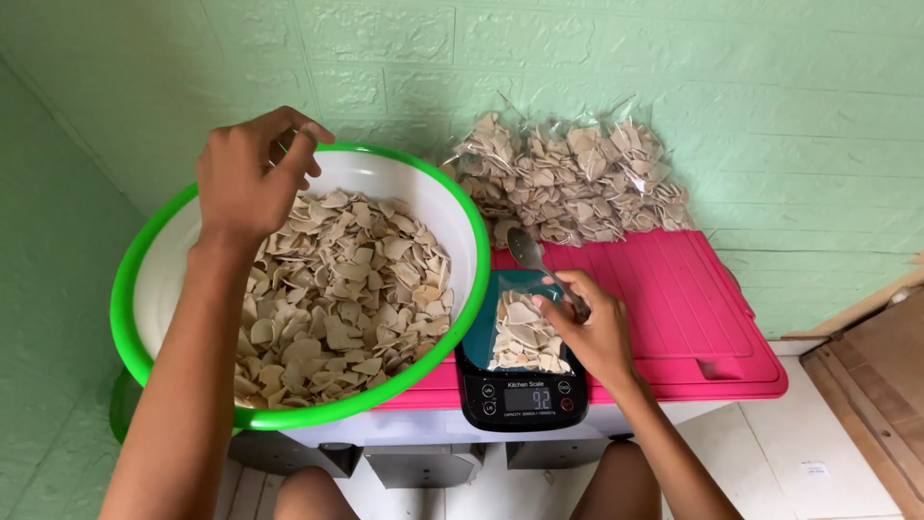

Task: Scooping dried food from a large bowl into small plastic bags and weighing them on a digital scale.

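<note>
Head view, looking down on a low counter (pixel 712 318) with a ribbed, glossy pink plastic top over a white body; its right corner is rounded and has a small moulded notch.

Left hand (pixel 248 178): raised above the far rim of the basin, fingers curled inward and pinched together. Whether any chips are between the fingertips cannot be told from this angle.

Basin (pixel 135 289): round, smooth plastic, white inside with a bright green rim. It overhangs the counter's left edge; its lower left is hidden by the left forearm. It is filled with a heap of dry chips (pixel 337 299), thin, beige, matte, irregular curved flakes.

Right hand (pixel 592 323): closed around the handle of a metal spoon (pixel 526 248), whose shiny oval bowl points up and away. The handle is mostly hidden in the grip. The fingertips of the same hand also touch the small bag.

Small bag (pixel 523 332): clear, glossy plastic, part filled with the same flakes, lying on the platform of a black kitchen scale (pixel 520 393). The platform shows teal through the film. The scale has a lit display and sits at the counter's front edge, just beside the basin.

Filled bags (pixel 568 178): a pile of clear crinkled packets of chips against the pale green embossed brick-pattern wall (pixel 770 96). Count not determinable.
</note>
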